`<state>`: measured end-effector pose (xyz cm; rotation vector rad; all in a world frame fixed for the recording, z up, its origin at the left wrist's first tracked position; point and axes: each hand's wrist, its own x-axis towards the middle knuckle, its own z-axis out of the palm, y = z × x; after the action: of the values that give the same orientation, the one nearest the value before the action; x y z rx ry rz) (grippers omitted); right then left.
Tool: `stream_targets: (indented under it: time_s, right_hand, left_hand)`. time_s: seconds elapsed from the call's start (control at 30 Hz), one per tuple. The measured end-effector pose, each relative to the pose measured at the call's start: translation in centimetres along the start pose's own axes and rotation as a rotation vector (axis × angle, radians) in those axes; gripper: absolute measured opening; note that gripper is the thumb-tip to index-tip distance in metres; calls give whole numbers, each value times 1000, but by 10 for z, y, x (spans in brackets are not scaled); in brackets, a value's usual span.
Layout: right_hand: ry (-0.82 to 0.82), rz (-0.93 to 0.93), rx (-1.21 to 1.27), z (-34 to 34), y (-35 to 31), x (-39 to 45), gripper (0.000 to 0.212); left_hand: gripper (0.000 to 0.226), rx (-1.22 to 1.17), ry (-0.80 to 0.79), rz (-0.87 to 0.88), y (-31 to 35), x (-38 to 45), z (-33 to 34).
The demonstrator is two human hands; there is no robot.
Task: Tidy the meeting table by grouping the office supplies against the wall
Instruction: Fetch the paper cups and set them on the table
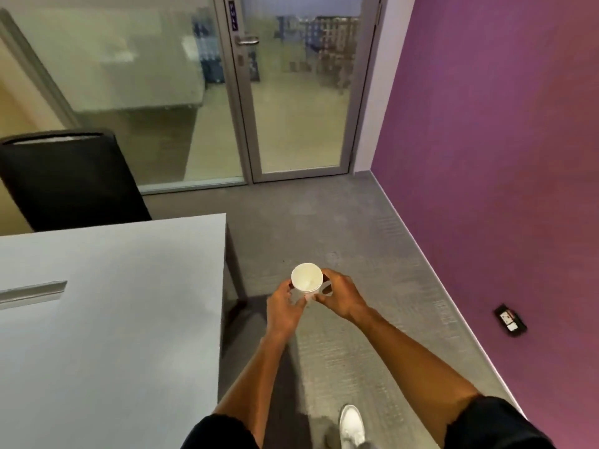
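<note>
While the person stands on the grey carpet [340,222] between the purple wall [502,140] and the pale tabletop [113,303], the glazed door [291,92] and glass partition close the far side of the room. A black chair [68,179] sits at the tabletop's far edge. A shallow recessed slot [32,293] shows near the tabletop's left edge; no office supplies are visible on the portion in view. A dark floor socket [510,320] lies on the carpet close to the purple wall, and a white shoe [351,424] shows at the bottom.

The task item in hand is a white cup [306,277], held upright in the air just off the tabletop's right edge, over the carpet. It rests on nothing. The left hand [285,306] wraps its fingers round the cup's lower body, a clenched grip on the cup. The right hand [337,294] also grasps it, fingers curled at what appears to be a handle on the cup's right side; the detail is blurred.

Assessment: the cup looks empty and therefore light. If ceramic, it is rigid, smooth and breakable, so a drop onto the tabletop edge is the main hazard. Holding by the body gives the surest control; the handle alone invites tilting.
</note>
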<state>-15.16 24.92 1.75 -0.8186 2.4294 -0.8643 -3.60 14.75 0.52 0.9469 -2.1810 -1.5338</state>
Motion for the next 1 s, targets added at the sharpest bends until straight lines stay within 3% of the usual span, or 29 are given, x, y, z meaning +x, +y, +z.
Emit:
stream_targets:
  time_s: [0.4,0.57,1.0]
  right_hand:
    - [-289,-367,-16,1,-68,135,67]
    - [-410,-474,-18,41,-118,163,67]
    - [-756,-672,-35,176,-257,209,55]
  left_hand:
    - [43,-4,407,-105,22,67,-43]
    - [60,-9,533,-190,0,79,-89]
    - [62,-35,828,-345,-78,90,-231]
